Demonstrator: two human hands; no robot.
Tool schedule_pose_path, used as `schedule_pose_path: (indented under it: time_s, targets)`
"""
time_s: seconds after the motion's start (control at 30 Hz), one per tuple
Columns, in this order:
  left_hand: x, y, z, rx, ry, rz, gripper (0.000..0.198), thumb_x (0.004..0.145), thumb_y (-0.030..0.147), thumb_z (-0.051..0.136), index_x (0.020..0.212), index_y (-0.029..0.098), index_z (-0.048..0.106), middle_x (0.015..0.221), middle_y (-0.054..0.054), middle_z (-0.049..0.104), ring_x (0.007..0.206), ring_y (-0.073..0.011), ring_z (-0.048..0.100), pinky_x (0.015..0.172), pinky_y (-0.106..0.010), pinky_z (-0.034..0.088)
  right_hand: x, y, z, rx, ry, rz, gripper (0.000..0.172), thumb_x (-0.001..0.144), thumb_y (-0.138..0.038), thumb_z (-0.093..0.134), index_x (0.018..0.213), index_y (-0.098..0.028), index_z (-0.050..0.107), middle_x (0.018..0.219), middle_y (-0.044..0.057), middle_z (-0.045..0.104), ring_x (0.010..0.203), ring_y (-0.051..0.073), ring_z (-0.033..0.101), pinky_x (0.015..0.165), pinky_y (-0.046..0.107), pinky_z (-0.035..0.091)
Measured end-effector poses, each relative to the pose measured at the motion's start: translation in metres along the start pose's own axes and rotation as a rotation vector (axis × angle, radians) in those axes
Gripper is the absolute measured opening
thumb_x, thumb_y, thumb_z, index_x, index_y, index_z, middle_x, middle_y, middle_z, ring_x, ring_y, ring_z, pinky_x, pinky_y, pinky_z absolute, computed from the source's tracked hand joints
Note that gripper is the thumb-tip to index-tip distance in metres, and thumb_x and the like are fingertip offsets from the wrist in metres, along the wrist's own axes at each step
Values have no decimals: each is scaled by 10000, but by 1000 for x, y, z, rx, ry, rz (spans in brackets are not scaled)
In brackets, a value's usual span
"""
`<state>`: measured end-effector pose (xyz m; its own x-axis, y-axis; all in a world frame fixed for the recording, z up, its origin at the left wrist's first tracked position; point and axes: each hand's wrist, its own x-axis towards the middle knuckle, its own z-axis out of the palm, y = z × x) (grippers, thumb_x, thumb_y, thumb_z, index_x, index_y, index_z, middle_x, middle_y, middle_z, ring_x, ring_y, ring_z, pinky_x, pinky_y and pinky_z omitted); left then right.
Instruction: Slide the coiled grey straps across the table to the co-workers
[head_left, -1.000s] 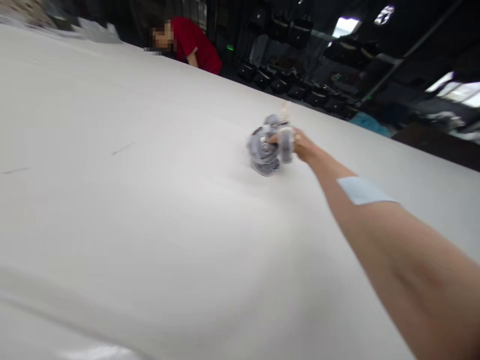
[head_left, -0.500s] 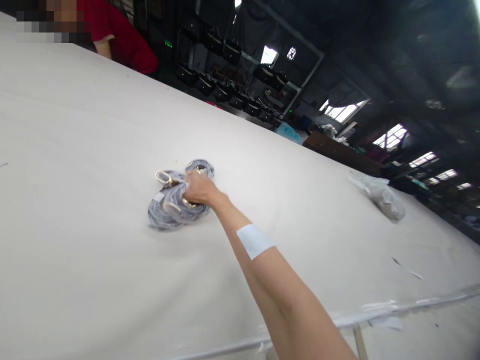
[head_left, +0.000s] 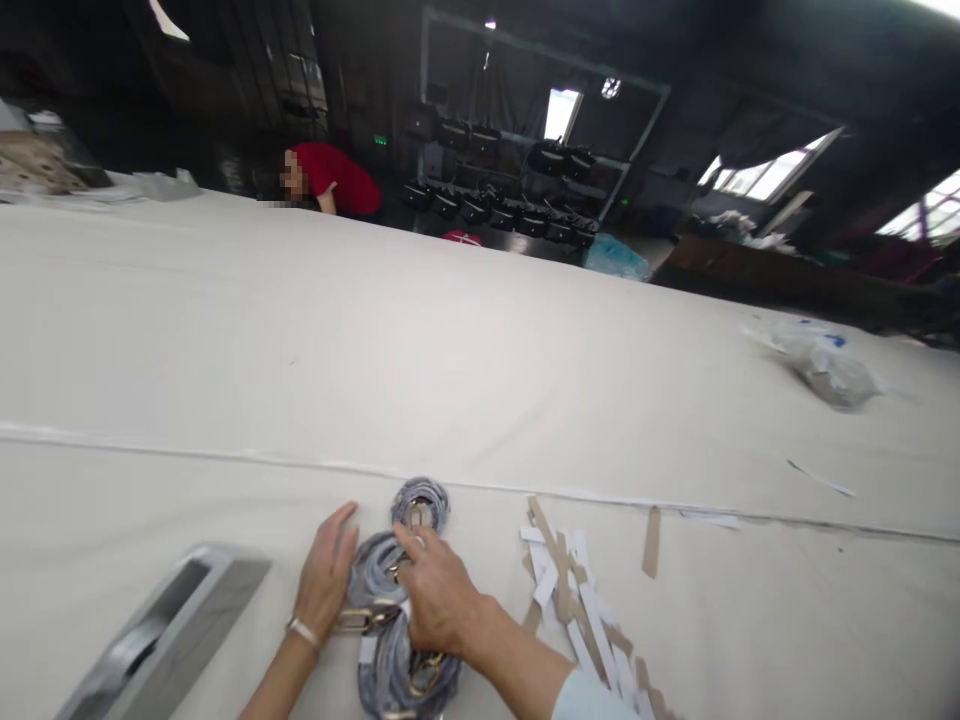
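Observation:
Several coils of grey strap (head_left: 380,660) with gold-coloured metal clasps (head_left: 352,621) lie bunched at the near part of the table. My right hand (head_left: 439,592) is over the coils from the right, its fingers curled around strap in the middle of the bunch. At the left side of the bunch is my left hand (head_left: 324,575), with fingers stretched out beside the coils and a band on the wrist. A smaller coil (head_left: 439,500) sits at the far end of the bunch. My right palm hides part of the straps.
A pile of white and tan strips (head_left: 562,570) lies right of the coils. A grey metal bar-shaped object (head_left: 202,610) is at left. A clear plastic bag (head_left: 825,365) is far right on the white-covered table (head_left: 480,380). A person in red (head_left: 337,180) bends beyond it.
The strap bunch has come nearer to me, onto the near part of the table, with my right hand still on it. My left hand has entered view. My head view has shifted.

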<state>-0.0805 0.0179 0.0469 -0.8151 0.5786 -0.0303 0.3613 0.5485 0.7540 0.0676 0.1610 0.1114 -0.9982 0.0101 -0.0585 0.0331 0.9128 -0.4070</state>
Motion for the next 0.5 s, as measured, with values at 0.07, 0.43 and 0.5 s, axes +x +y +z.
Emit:
schedule_pose_path:
  time_s: [0.07, 0.43, 0.5]
  targets:
    - [6, 18, -2, 62, -64, 16, 553, 912, 456, 281, 1267, 94, 502, 1335, -192, 571, 1285, -293, 527, 1150, -516, 400, -31, -24, 9, 63, -4, 6, 409, 567, -187, 699, 964, -84, 706, 1524, 181, 387, 1328, 455, 411, 1041, 596, 480]
    - [0, 105, 32, 406, -394, 107, 288, 896, 284, 637, 1149, 152, 599, 1256, -101, 573, 1197, -279, 523, 1005, -513, 465, -186, -45, -49, 521, 368, 503, 343, 800, -327, 618, 1088, -164, 707, 1386, 163, 556, 1273, 317, 530, 1097, 490, 449]
    - [3, 106, 20, 413, -390, 108, 255, 919, 297, 603, 1122, 143, 597, 1202, -96, 590, 1141, -257, 550, 980, -486, 479, -228, -40, -52, 739, 483, 779, 423, 697, -421, 711, 1059, -203, 739, 1096, 131, 721, 965, 334, 689, 866, 464, 586]
